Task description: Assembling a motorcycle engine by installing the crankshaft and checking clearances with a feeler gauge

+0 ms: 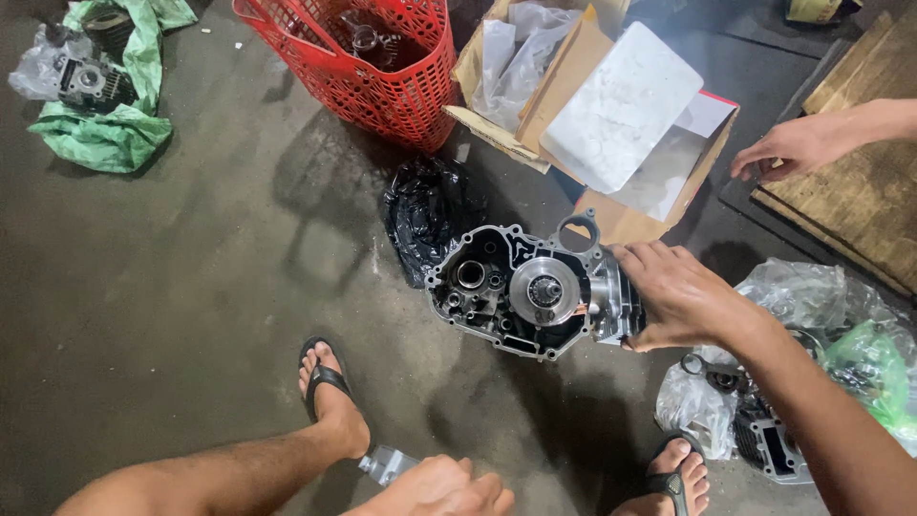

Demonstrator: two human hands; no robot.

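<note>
Mid-strip on engine crankcase (521,291), flat on floor (191,287) at centre: right hand (683,296) spread wide, steadying its 3 o'clock edge; left hand (444,489) at 6 o'clock fisted on small metal part (387,464); next likely needs firm bracing against case shift.

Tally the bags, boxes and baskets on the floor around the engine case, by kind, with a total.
Green plastic bags: 2
Clear plastic bags: 2
Black plastic bag: 1
Red plastic basket: 1
Cardboard boxes: 2
Total: 8
</note>
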